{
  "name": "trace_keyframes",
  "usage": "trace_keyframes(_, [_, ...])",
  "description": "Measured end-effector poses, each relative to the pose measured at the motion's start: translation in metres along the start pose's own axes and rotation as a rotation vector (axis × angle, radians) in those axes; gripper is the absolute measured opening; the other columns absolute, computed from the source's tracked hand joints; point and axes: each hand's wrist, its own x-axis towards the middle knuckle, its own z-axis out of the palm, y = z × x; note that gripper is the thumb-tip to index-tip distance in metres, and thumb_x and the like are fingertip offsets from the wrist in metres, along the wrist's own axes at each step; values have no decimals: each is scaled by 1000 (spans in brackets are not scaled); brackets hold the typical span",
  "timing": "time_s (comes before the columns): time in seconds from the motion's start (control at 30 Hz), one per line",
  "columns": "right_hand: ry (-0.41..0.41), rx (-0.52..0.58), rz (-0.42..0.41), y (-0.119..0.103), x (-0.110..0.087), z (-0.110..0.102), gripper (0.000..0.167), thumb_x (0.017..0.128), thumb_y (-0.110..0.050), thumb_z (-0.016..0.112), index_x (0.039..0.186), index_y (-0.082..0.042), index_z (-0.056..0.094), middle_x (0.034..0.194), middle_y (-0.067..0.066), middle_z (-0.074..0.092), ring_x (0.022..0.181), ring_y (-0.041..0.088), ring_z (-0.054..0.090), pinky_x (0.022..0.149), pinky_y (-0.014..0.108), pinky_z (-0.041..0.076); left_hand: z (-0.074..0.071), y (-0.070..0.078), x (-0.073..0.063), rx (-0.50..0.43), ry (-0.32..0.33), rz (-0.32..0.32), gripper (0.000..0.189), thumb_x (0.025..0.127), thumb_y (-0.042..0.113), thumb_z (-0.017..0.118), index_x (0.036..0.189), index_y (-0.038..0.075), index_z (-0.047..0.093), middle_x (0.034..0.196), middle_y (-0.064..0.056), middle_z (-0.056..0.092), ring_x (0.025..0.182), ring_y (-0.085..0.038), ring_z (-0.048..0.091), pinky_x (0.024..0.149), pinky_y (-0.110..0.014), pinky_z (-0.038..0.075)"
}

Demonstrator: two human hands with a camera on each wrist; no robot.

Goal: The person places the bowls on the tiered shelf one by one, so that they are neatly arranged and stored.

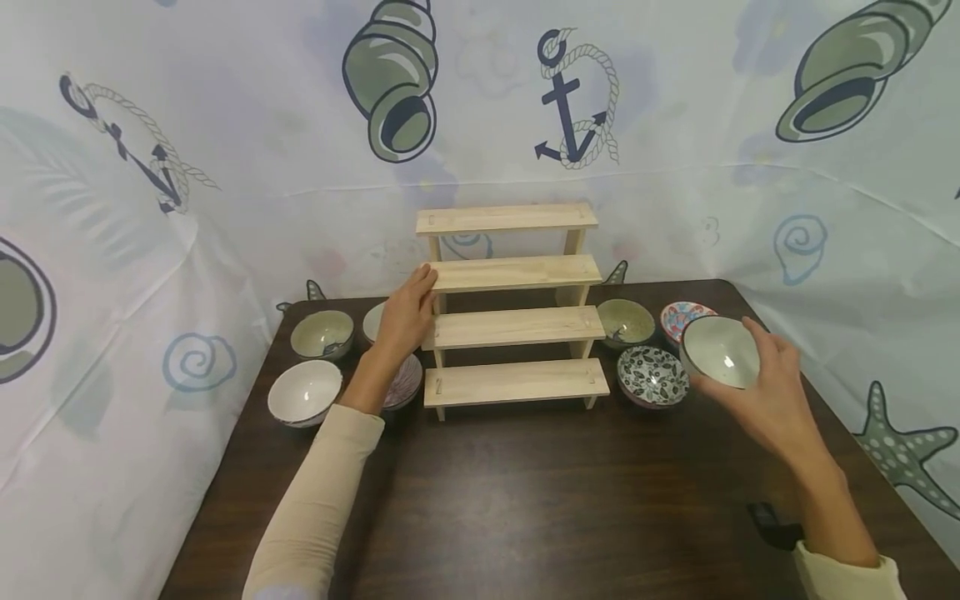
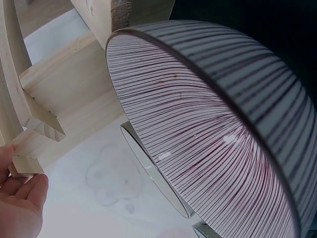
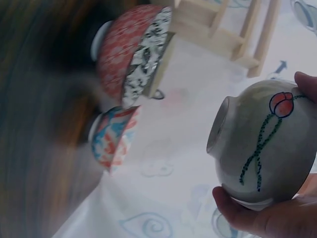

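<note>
The dark worktop [image 1: 525,500] is carrying a wooden shelf [image 1: 517,329] with four steps. The left hand [image 1: 408,312] is pinching the shelf's left edge with its fingers. The right hand [image 1: 776,396] is holding a white bowl [image 1: 720,350] up, right of the shelf, fingers and thumb pinching it. A small red-and-blue bowl [image 1: 682,314] is sitting behind.
</note>
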Motion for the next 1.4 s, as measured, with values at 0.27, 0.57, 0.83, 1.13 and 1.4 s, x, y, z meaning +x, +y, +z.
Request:
trace_keyframes(0.27, [-9, 8, -18, -18, 2, -3, 106, 84, -42, 83, 166, -16, 21, 159, 37, 21, 128, 56, 37, 90, 69, 39, 1, 0, 0, -6, 14, 7, 45, 108, 11, 50, 153, 4, 48, 164, -12, 40, 154, -30, 37, 126, -50, 33])
trace_keyframes(0.57, [-9, 14, -25, -31, 4, -6, 107, 84, -44, 83, 166, -17, 20, 158, 38, 24, 133, 53, 34, 93, 67, 37, -1, 1, -1, -14, 19, 12, 45, 108, 12, 50, 152, 4, 49, 164, -12, 41, 153, -30, 38, 126, -50, 33])
trace_keyframes(0.83, [-32, 17, -33, -49, 7, -9, 107, 85, -47, 82, 167, -23, 18, 162, 33, 22, 135, 52, 34, 91, 68, 39, -1, -1, -1, 55, 19, 59, 45, 108, 12, 51, 152, 2, 49, 163, -15, 43, 152, -33, 40, 124, -50, 35])
trace_keyframes(1.13, [-39, 35, -63, -69, 13, -10, 107, 84, -46, 83, 167, -24, 19, 164, 28, 23, 134, 49, 36, 93, 68, 39, 0, -5, -2, 168, 38, 140, 45, 109, 13, 49, 151, 0, 50, 160, -18, 45, 150, -35, 43, 121, -52, 40])
trace_keyframes(1.4, [-54, 28, -81, -79, 14, -10, 109, 83, -47, 83, 167, -23, 17, 165, 28, 21, 134, 50, 36, 95, 71, 39, 1, -7, -2, 174, 79, 178, 43, 107, 13, 52, 148, -1, 53, 157, -19, 49, 148, -36, 46, 119, -53, 43])
